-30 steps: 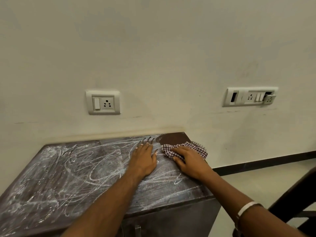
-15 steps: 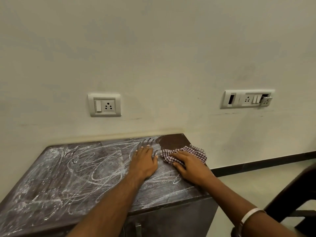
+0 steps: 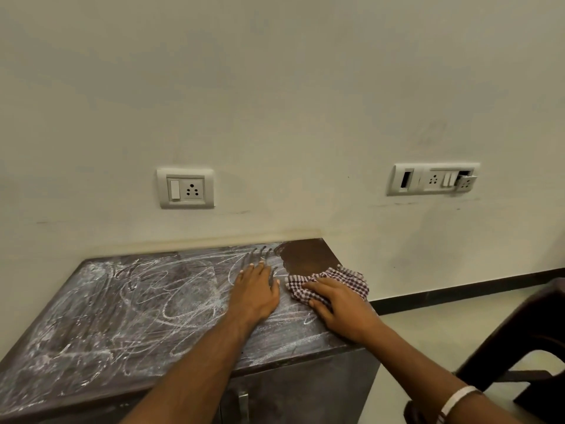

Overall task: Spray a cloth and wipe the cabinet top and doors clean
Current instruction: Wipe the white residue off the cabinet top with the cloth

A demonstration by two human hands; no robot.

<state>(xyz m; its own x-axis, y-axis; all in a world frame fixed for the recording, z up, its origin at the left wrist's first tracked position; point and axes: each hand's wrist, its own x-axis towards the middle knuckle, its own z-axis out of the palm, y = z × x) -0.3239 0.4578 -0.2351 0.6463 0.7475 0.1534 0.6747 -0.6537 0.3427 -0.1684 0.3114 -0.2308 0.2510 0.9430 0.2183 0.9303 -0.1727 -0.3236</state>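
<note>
Right hand (image 3: 342, 310) lies flat, fingers pressed down on a crumpled red-and-white checked cloth (image 3: 331, 283) at the far right of the dark brown cabinet top (image 3: 122, 316), cloth edge hanging past the right side. Left hand (image 3: 255, 293) lies palm-down, fingers spread, holding nothing, just beside the cloth. Top covered in white chalky scribbles; only the far right corner patch (image 3: 305, 255) is clean. White bangle (image 3: 455, 400) on right wrist. Cabinet doors (image 3: 305, 390) below, metal handle (image 3: 243, 403) partly visible.
</note>
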